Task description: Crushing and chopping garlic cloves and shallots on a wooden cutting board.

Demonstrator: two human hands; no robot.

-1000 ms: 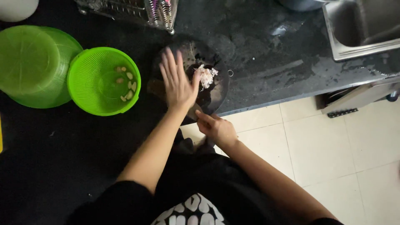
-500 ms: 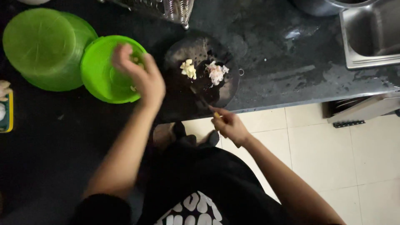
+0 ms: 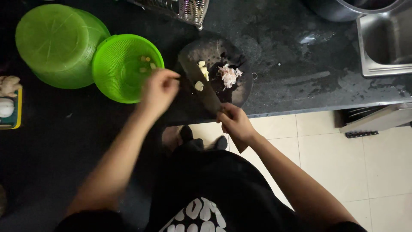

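Observation:
A round dark cutting board (image 3: 240, 92) lies on the black counter, with pale garlic pieces (image 3: 201, 71) and a heap of peels (image 3: 228, 75) on it. My right hand (image 3: 234, 122) grips the handle of a broad knife (image 3: 199, 81), whose blade lies across the board's left side. My left hand (image 3: 159, 89) hovers between the board and a green colander (image 3: 113, 81) that holds several garlic cloves (image 3: 145, 64). Its fingertips are pinched together; whatever is between them is hidden.
An upturned green bowl (image 3: 56, 43) leans against the colander. A metal rack (image 3: 182, 9) stands at the back, a steel sink (image 3: 386, 38) and pot (image 3: 343, 9) at the right. A small tray with ginger and garlic (image 3: 8, 101) sits far left. Tiled floor (image 3: 343, 154) lies below the counter edge.
My left hand left the board, reached into the colander, and has now drawn back toward the board with fingers pinched. The knife blade has come onto the board's left side.

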